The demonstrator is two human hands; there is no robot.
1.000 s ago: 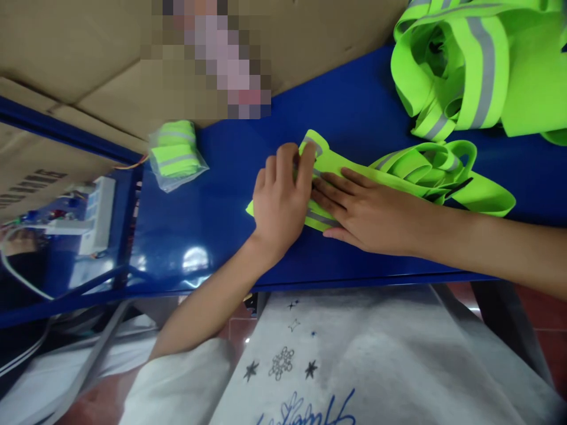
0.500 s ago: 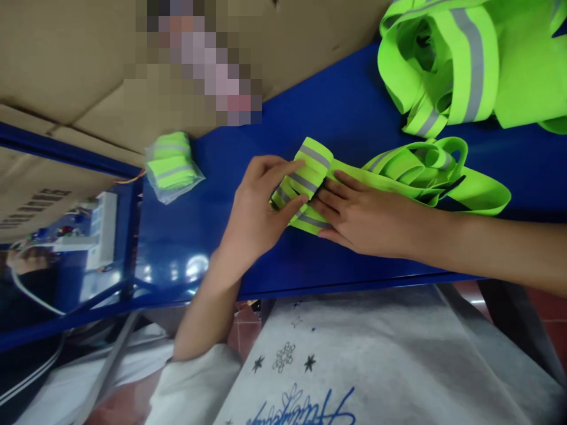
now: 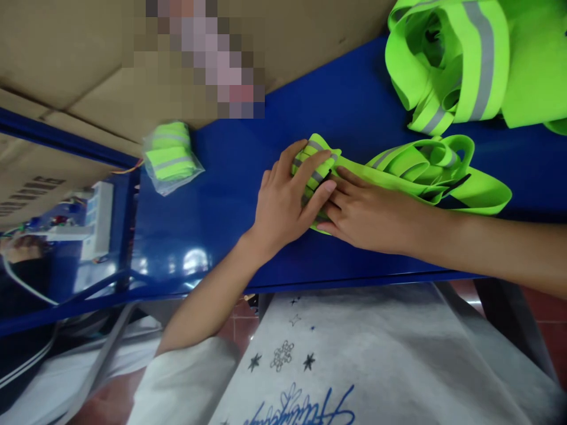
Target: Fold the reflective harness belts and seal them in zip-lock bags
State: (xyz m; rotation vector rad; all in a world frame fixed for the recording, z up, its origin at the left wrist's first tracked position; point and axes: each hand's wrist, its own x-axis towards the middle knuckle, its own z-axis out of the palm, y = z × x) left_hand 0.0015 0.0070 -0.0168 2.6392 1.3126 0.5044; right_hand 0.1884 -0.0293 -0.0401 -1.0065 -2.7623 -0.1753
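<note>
A folded bundle of neon yellow-green strap (image 3: pixel 317 141) with grey reflective stripes lies on the blue table (image 3: pixel 239 147). My left hand (image 3: pixel 286 203) grips this bundle, its fingers bent over the top and its thumb along the right side. Against the bundle's right edge, my right hand (image 3: pixel 361 212) lies flat, fingers outstretched over the strap. From there the strap runs right to a loose, looped heap (image 3: pixel 414 168) with a black piece on it. Part of the bundle is hidden under both hands.
Larger green straps (image 3: pixel 485 59) are piled at the back right. A clear bag (image 3: pixel 172 159) with a folded green strap sits on the left. Brown cardboard (image 3: pixel 310 41) borders the table's far side. Another person's arm and dark clothing show at the far left.
My left hand has moved right and now covers more of the folded bundle, which is more compact. My right hand has stayed nearly in place. The view has shifted slightly.
</note>
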